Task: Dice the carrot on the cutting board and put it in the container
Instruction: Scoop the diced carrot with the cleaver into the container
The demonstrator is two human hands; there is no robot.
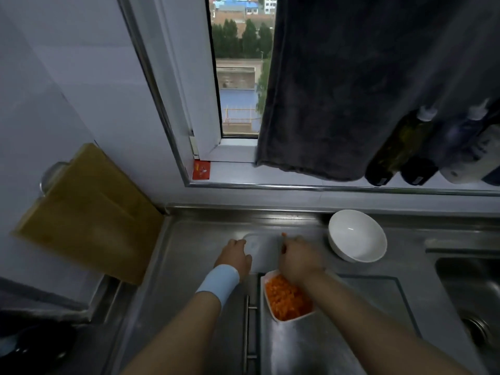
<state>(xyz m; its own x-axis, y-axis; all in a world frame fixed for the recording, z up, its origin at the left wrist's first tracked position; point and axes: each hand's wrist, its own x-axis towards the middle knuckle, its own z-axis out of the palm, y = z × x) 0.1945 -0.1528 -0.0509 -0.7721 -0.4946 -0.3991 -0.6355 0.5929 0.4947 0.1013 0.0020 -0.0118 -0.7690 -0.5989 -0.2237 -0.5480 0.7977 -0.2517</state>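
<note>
A pale cutting board [263, 246] lies on the steel counter near the back wall. My left hand [234, 257], with a light blue wristband, holds the board's left edge with bent fingers. My right hand [300, 259] is curled over the board's right side. Small orange carrot pieces [283, 235] show at its fingertips and under its fingers. Just in front of the board sits a white rectangular container [273, 313] filled with diced carrot [288, 299]. My right wrist hides its far end. No knife is in view.
A white bowl [357, 235] stands right of the board. A sink [470, 296] lies at the far right. A wooden board [89, 212] leans on the left wall. Bottles [400, 147] and a dark towel [351, 90] are at the windowsill.
</note>
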